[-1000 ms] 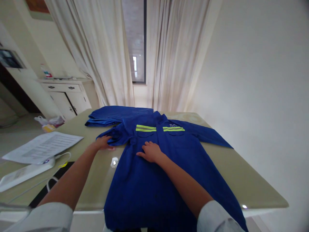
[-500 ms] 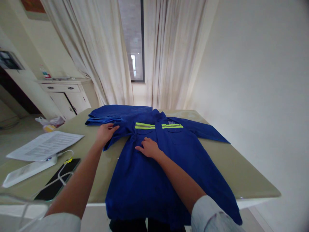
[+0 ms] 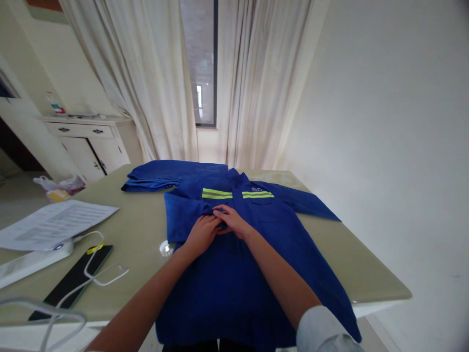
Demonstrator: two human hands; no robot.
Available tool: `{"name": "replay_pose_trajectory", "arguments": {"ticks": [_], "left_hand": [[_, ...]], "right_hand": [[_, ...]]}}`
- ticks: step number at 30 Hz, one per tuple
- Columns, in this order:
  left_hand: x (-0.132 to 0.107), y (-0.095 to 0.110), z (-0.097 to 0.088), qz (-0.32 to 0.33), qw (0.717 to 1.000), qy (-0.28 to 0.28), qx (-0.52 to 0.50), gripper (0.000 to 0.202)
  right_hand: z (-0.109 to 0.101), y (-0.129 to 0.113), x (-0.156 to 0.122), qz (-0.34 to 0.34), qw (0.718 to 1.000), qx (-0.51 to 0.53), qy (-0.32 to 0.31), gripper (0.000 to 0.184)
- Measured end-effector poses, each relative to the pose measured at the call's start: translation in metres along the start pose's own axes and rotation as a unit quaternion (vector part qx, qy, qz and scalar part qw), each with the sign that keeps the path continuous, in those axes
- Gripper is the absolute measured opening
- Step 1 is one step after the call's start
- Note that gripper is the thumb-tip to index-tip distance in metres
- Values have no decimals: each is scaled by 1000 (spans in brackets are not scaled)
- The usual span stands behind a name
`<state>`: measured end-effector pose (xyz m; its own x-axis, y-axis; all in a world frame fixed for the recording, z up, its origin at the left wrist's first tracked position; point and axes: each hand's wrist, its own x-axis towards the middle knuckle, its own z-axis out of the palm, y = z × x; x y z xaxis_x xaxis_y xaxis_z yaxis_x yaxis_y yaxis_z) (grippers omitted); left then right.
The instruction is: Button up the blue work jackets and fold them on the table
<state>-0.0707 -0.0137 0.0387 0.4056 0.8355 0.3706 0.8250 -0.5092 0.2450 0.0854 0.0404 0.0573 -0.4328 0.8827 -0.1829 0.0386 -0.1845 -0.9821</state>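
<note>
Here, in the head view, a blue work jacket point(image 3: 234, 254) of stiff woven cloth lies face up along the desk point(image 3: 139, 230), collar toward the window and hem hanging over the near edge. Two bright yellow-green reflective bands point(image 3: 217, 194) run straight across its chest, one on each side of the front placket. Its sleeve on the person's left side is folded in over the body as a flat, square-edged panel, while the other sleeve point(image 3: 308, 205) stretches out flat to the right in a long taper.

The left hand point(image 3: 201, 233) rests on the folded-in sleeve panel, fingers curled loosely with the tips pressing into a small pucker of cloth at the middle of the chest. The right hand point(image 3: 231, 221) lies just beside it, touching it, fingers nearly flat and spread over the same pucker; whether either hand pinches the fabric or only presses it I cannot tell. Both forearms are bare, with a pale rolled sleeve cuff point(image 3: 322, 327) showing at the right elbow.

Behind the jacket lies a second blue garment point(image 3: 161, 175), folded into a low flat rectangle. The desk top is smooth, glossy and olive-beige with a rounded edge. On its left part lie printed paper sheets point(image 3: 54, 222), a flat black phone point(image 3: 73, 281) crossed by a looping white cable point(image 3: 98, 264), and a long white slab-shaped device point(image 3: 29, 261). Pale pleated curtains point(image 3: 146, 73) hang at the far side beside a cream cabinet point(image 3: 88, 142).
</note>
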Motion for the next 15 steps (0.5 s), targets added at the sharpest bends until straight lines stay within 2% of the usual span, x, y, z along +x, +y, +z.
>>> {"name": "replay_pose_trajectory", "arguments": {"ticks": [3,5,8,10,12,13,15], "left_hand": [[-1,-6,1,36,999,1,41,40],[-3,-7,1,81,994,24,72,41],[-8,-9,0,181,974,80,110,40],[-11,-13,-1,220,961,126,114,38],[-12,-19,-5,182,960,183,104,34],[-12,-24,-7,133,964,209,98,35],[-8,-35,-10,12,967,244,77,54]], "right_hand": [[-3,-6,1,-4,1000,-12,-8,44],[-4,-7,8,3,999,-33,38,48],[-9,-2,22,7,992,-72,107,51],[-16,1,30,-21,984,-110,139,43],[-28,-4,37,-79,975,-131,163,33],[-37,-11,40,-111,972,-121,170,33],[-65,-35,47,-161,969,-61,175,45]]}}
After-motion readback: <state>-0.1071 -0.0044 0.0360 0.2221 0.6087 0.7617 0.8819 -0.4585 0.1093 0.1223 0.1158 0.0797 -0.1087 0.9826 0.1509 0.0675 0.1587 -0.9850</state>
